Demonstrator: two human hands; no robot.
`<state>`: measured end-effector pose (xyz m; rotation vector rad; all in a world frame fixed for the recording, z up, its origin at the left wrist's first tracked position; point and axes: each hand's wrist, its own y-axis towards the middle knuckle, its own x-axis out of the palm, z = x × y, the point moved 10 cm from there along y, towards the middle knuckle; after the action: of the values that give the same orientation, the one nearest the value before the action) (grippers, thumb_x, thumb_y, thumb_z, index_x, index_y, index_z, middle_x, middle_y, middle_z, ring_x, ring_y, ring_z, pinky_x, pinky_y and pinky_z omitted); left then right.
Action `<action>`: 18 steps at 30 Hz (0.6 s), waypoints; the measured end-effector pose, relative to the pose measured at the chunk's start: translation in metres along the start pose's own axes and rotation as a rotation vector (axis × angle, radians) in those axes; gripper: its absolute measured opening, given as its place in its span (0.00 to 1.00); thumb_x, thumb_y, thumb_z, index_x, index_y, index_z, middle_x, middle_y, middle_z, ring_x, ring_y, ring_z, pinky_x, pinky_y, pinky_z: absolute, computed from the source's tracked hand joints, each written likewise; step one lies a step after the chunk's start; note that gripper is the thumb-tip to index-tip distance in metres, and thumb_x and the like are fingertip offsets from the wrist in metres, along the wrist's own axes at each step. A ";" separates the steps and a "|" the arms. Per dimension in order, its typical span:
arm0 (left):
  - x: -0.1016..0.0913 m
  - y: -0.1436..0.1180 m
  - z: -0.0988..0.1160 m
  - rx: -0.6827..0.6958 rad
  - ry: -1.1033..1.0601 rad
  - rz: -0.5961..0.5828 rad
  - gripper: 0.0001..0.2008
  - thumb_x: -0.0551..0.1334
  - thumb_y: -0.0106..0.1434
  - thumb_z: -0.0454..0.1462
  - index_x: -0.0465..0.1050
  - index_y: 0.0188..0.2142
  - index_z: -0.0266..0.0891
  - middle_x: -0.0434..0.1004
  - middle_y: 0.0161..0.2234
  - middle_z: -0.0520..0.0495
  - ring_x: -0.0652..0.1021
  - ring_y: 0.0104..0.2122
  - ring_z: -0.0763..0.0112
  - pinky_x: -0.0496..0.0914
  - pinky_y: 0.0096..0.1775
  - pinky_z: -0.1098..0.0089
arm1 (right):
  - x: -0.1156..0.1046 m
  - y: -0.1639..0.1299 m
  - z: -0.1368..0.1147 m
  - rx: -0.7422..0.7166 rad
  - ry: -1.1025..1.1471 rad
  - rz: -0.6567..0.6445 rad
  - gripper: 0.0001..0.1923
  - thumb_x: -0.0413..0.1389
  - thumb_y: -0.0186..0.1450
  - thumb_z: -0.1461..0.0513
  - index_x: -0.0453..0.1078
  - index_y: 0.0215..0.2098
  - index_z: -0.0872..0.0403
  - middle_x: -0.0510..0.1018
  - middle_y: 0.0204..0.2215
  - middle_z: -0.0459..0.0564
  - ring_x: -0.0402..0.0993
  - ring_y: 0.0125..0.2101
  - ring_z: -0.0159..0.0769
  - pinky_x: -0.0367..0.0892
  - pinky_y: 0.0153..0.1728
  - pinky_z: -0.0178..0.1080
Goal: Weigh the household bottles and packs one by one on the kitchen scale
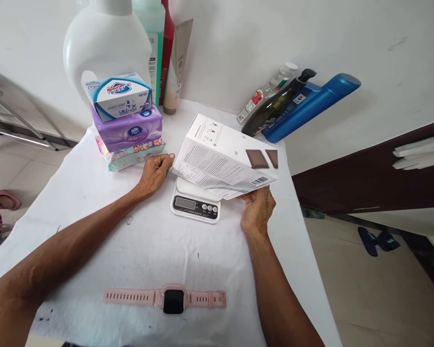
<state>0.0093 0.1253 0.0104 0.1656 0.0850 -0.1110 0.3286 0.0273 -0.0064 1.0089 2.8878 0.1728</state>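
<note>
A white cardboard box (226, 156) with printed text, a barcode and brown pictures is tilted over a small white kitchen scale (196, 205). It hides most of the scale's platform; whether it rests there I cannot tell. My right hand (257, 209) holds the box from below at its lower right edge, fingers partly hidden beneath it. My left hand (155, 173) is closed at the box's left end, fingers curled and thumb tip right beside its edge. The scale's display looks blank. Nearer me, a pink smartwatch (173, 301) lies stretched out flat.
On the left are stacked a soap box (123, 99), a purple tissue pack (130, 130) and a wipes pack (133, 156). Behind them stand a large white jug (108, 43), other bottles and a beige tube (177, 72). A blue bottle (311, 108) and two others lean at back right.
</note>
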 end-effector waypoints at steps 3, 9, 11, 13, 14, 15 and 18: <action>0.000 0.000 0.002 -0.001 0.006 0.000 0.29 0.59 0.69 0.54 0.51 0.20 0.42 0.51 0.17 0.55 0.56 0.20 0.76 0.52 0.22 0.70 | 0.000 -0.001 0.000 0.000 0.010 -0.011 0.25 0.55 0.69 0.40 0.74 0.37 0.52 0.78 0.30 0.48 0.78 0.37 0.42 0.73 0.34 0.41; -0.001 0.000 0.000 -0.009 -0.002 0.003 0.30 0.60 0.68 0.55 0.50 0.20 0.42 0.51 0.17 0.55 0.55 0.20 0.77 0.51 0.22 0.70 | 0.000 -0.001 0.002 -0.006 0.015 -0.013 0.25 0.55 0.69 0.39 0.74 0.36 0.51 0.78 0.29 0.47 0.77 0.35 0.41 0.73 0.35 0.42; 0.000 0.000 -0.001 -0.007 -0.007 -0.003 0.30 0.60 0.69 0.55 0.50 0.20 0.42 0.51 0.17 0.55 0.55 0.20 0.76 0.51 0.22 0.70 | -0.001 0.000 0.002 -0.005 0.013 -0.007 0.26 0.55 0.69 0.39 0.74 0.36 0.51 0.78 0.29 0.47 0.76 0.33 0.40 0.72 0.34 0.41; 0.000 0.000 -0.001 -0.006 -0.015 -0.005 0.30 0.60 0.69 0.55 0.50 0.20 0.42 0.51 0.17 0.55 0.55 0.20 0.76 0.51 0.22 0.70 | -0.001 0.000 0.002 -0.004 0.015 -0.004 0.26 0.55 0.69 0.39 0.74 0.36 0.51 0.78 0.29 0.47 0.76 0.32 0.39 0.71 0.33 0.40; 0.000 0.000 -0.001 -0.006 -0.019 -0.004 0.30 0.60 0.69 0.55 0.50 0.20 0.43 0.51 0.17 0.55 0.55 0.20 0.76 0.51 0.22 0.70 | -0.001 0.000 0.002 -0.003 0.015 -0.005 0.26 0.55 0.69 0.38 0.74 0.36 0.51 0.78 0.29 0.47 0.76 0.32 0.39 0.71 0.33 0.40; 0.000 0.000 -0.001 -0.006 -0.023 -0.004 0.30 0.60 0.69 0.55 0.50 0.20 0.43 0.51 0.17 0.56 0.55 0.20 0.77 0.51 0.22 0.70 | 0.000 0.000 0.002 -0.002 0.015 -0.006 0.26 0.55 0.69 0.38 0.74 0.36 0.51 0.78 0.29 0.47 0.76 0.32 0.39 0.71 0.32 0.39; 0.000 0.000 -0.001 -0.004 -0.014 -0.003 0.30 0.60 0.69 0.56 0.51 0.20 0.43 0.51 0.17 0.55 0.55 0.20 0.76 0.51 0.23 0.70 | 0.001 0.000 0.002 0.001 0.018 -0.013 0.26 0.56 0.69 0.39 0.74 0.35 0.51 0.78 0.28 0.46 0.76 0.33 0.39 0.71 0.32 0.39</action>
<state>0.0096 0.1258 0.0092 0.1612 0.0718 -0.1154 0.3279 0.0275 -0.0080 0.9932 2.9102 0.1803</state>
